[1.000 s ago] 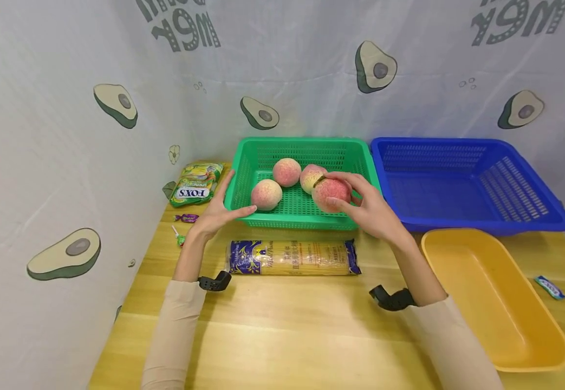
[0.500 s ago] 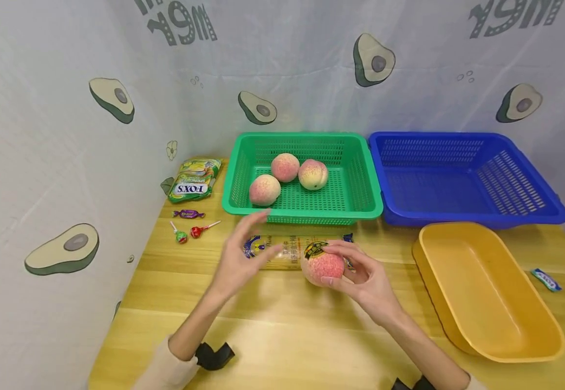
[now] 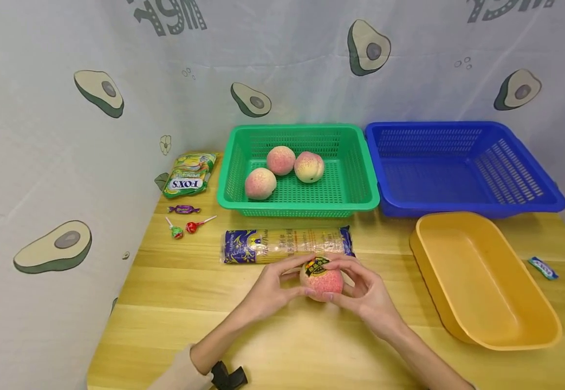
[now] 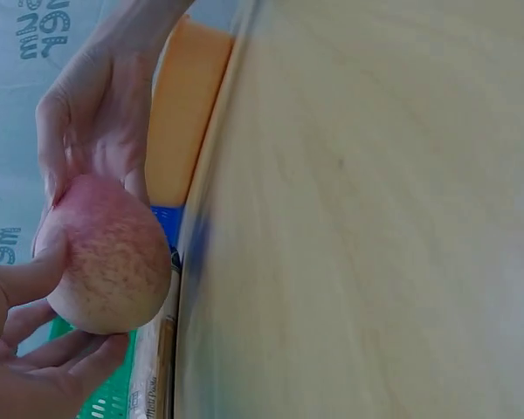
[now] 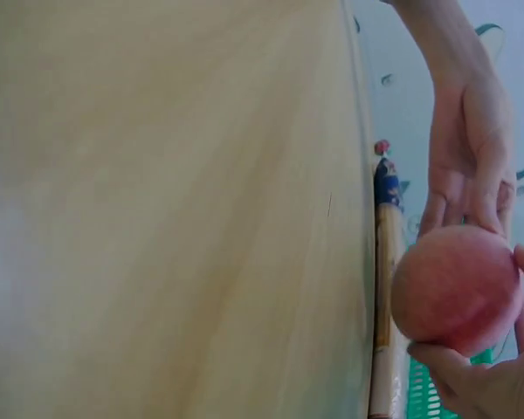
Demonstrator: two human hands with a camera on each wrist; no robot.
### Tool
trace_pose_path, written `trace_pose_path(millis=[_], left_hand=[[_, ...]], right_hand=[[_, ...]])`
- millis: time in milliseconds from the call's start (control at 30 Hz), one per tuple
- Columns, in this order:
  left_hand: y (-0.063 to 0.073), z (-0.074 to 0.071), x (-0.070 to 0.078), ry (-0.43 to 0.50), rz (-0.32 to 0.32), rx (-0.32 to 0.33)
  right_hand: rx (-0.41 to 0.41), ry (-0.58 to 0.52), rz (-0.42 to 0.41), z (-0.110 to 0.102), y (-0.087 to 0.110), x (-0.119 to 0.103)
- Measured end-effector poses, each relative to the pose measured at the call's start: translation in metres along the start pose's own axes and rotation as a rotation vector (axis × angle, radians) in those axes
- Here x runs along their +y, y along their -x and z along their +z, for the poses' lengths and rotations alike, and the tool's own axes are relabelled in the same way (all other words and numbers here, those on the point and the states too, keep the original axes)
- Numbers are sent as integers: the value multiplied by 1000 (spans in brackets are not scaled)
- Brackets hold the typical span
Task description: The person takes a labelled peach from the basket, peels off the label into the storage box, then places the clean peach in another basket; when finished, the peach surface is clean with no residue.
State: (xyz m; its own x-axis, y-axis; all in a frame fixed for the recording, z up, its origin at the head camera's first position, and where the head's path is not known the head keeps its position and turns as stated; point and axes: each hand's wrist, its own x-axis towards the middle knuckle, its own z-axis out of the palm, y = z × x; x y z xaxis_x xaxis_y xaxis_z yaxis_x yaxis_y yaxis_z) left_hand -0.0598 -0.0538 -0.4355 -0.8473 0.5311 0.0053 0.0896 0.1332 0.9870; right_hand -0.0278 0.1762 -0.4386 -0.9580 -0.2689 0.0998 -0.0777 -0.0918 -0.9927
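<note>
A pink and cream peach (image 3: 327, 283) with a black-and-gold sticker is held between both hands over the wooden table. From the left, my left hand (image 3: 268, 292) grips it, thumb at the front and fingers behind. My right hand (image 3: 374, 299) grips the opposite side in the same way. The left wrist view shows the peach (image 4: 118, 262) raised off the tabletop, and the peach (image 5: 458, 288) looks raised in the right wrist view too. Just behind the hands lies a long pack of spaghetti (image 3: 287, 245). Several other peaches sit in the green basket (image 3: 299, 207) beyond it.
To the right of that basket stands a blue basket (image 3: 472, 208), with a yellow bin (image 3: 487, 281) in front. A green Fox's candy bag (image 3: 189, 174), a purple-wrapped candy (image 3: 183, 209) and two lollipops (image 3: 192, 227) lie left. A small wrapped candy (image 3: 543, 268) lies far right.
The right hand has brought the stickered peach out from over the green basket toward the front. The left hand has left the basket's rim and taken hold of the peach as well.
</note>
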Motion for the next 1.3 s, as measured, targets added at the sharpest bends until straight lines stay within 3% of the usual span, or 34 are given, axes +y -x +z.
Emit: trace_pose_path(millis=[167,300,467,567,733,833,1067,1300], left_hand=[[0,-1,-3,-63,42,-53],[-3,-3,-5,-13,4,-83],[-7,2,-5,-20,-39,-63],[-8,6,-4,-37,-48,-45],[-8,10,-2,-24,-68,-58],[-9,11,-1,-51,-59,-64],[-10,15,4,-129,-45,-69],[-11,13,8,-165,-51,-83]], right_hand=[[-16,110,76,-5,1,-2],[-27,144,106,-6,-2,-3],[-58,202,151,-7,-4,-9],[-63,316,162,-9,-5,-15],[8,477,232,-13,-8,-26],[35,488,279,-14,-11,-29],[7,437,377,-18,-16,-33],[-11,434,352,-16,-19,-35]])
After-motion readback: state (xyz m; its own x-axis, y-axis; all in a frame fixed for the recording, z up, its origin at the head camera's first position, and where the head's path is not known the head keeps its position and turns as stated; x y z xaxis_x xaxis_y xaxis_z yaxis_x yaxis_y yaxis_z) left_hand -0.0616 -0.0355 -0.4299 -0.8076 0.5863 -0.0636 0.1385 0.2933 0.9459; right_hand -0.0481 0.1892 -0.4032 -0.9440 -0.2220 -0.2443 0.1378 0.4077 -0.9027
